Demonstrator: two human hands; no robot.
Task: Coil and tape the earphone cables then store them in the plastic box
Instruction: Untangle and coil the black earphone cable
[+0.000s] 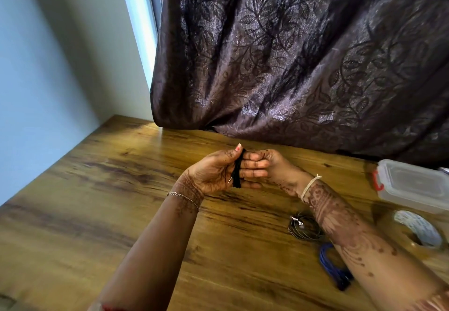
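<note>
A black earphone cable (237, 172) is wound in a tight band around the fingers of my left hand (213, 173), which is held palm up above the wooden table (102, 189). My right hand (274, 168) sits close against those fingertips, its fingers curled beside the coil; its fingertips are hidden, so its hold on the cable does not show. A coiled dark cable (303, 227) with metal earbuds lies on the table under my right forearm. A blue coiled cable (332, 265) lies nearer me. The clear plastic box (413, 184), lid on, red latch, stands at the right.
A roll of clear tape (419, 231) lies in front of the box at the right edge. A dark patterned curtain (303, 63) hangs down onto the table's back edge. A pale wall (48, 68) borders the table on the left.
</note>
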